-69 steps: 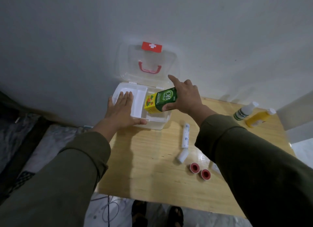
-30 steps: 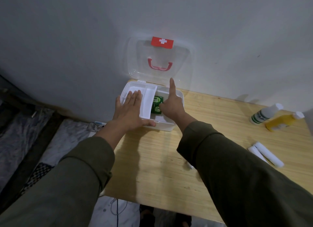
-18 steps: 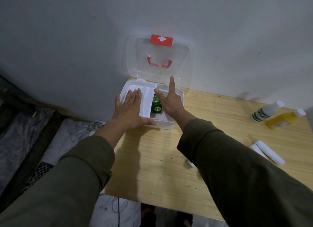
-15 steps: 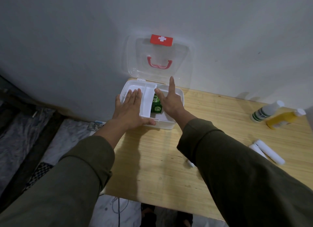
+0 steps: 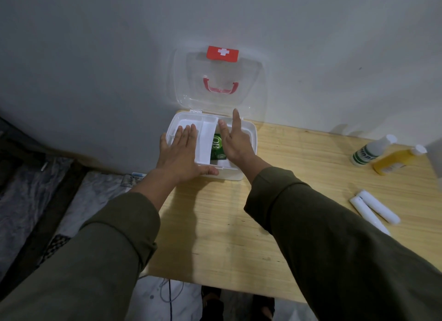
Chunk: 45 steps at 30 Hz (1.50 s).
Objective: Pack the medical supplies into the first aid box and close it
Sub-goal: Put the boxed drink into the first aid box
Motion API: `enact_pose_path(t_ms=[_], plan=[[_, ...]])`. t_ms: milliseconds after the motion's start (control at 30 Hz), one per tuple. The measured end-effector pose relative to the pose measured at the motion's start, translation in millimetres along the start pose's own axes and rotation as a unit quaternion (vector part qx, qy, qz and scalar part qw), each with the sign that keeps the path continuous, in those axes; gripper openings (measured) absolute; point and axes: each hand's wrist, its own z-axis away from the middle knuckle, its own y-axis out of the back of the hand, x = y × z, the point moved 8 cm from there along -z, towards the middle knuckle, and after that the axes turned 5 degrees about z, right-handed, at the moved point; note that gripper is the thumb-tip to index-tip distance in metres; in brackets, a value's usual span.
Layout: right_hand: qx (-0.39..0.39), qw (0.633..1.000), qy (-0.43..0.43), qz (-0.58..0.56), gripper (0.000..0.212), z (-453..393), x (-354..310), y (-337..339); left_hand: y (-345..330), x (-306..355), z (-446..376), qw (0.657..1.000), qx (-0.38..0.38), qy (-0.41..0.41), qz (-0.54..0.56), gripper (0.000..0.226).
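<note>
At the table's (image 5: pixel 239 225) far left corner, the open first aid box (image 5: pixel 248 139) holds the green carton (image 5: pixel 217 146), left hand (image 5: pixel 179 153) flat on its tray (image 5: pixel 204 143), right hand (image 5: pixel 235 143) spread above, fingers open.

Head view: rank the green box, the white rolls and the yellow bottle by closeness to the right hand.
1. Green box, in the first aid box, right beside the right hand.
2. White rolls, on the table's right.
3. Yellow bottle, at the far right; close to the rolls' distance.
</note>
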Motion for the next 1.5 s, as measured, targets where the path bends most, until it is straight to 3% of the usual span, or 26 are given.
enact_pose_path(t_ms=[300, 533, 700, 933, 1067, 1167, 1233, 1333, 1500], plan=[[0.111, 0.99, 0.03, 0.077, 0.053, 8, -6, 22, 0, 0, 0, 1.0, -0.003, -0.001, -0.006, 0.124], [0.02, 0.992, 0.01, -0.122, 0.049, 18, -15, -2, 0, 0, -1, 1.0, -0.001, 0.0, 0.003, 0.124], [-0.026, 0.953, -0.062, -0.295, 0.049, 20, -11, -15, -2, -1, -1, 1.0, 0.002, -0.007, 0.009, 0.122], [-0.042, 0.928, -0.098, -0.356, 0.05, 14, -7, -19, -1, -2, -2, 1.0, 0.002, -0.006, 0.008, 0.122], [-0.051, 0.962, -0.064, -0.262, 0.051, 13, -10, -19, 0, -1, 0, 1.0, 0.008, -0.007, 0.011, 0.122], [0.014, 0.999, 0.027, -0.041, 0.054, 14, -17, 1, 3, -1, 1, 1.0, 0.009, -0.009, 0.015, 0.123], [0.064, 0.99, 0.099, 0.079, 0.058, 19, -27, 23, 4, -1, 1, 1.0, 0.007, -0.01, 0.016, 0.124], [0.069, 0.96, 0.173, 0.208, 0.065, 28, -29, 51, 10, 0, 6, 1.0, 0.004, -0.006, 0.022, 0.126], [0.059, 0.959, 0.138, 0.24, 0.07, 44, 6, 103, 34, 21, 22, 0.995, 0.053, -0.026, 0.086, 0.122]])
